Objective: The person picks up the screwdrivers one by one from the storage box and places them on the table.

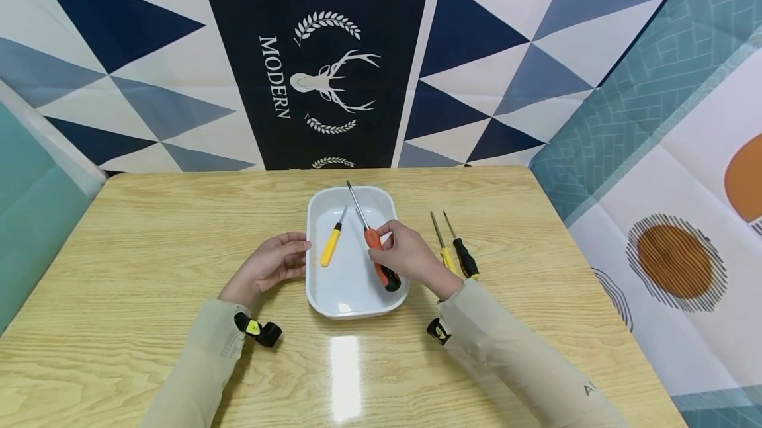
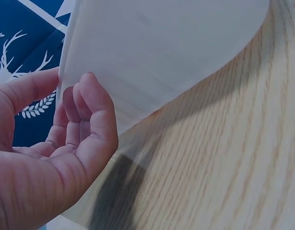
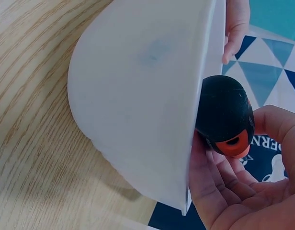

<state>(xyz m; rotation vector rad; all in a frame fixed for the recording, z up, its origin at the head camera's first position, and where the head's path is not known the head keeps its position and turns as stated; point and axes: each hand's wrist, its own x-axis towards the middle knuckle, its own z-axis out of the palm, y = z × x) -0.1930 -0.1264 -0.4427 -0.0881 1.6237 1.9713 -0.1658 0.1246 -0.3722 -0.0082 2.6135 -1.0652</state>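
Note:
A white plastic tray (image 1: 351,305) sits on the table, with a yellow-handled screwdriver (image 1: 331,246) lying inside it. My left hand (image 1: 270,266) holds the tray's left side, fingers bent against the outer wall and one tip at the rim. Over the right part of the tray, my right hand (image 1: 411,253) grips a larger screwdriver by its orange and black handle (image 1: 375,243). Its metal shaft points away toward the far rim. In the right wrist view the black handle end (image 3: 224,108) shows beside the rim; the shaft is hidden there.
Right of the tray, two more screwdrivers lie on the wooden table (image 1: 178,236): one yellow-handled (image 1: 448,260), one black-handled (image 1: 465,259). The right forearm passes close to them. A patterned backdrop (image 1: 333,84) stands behind the far table edge.

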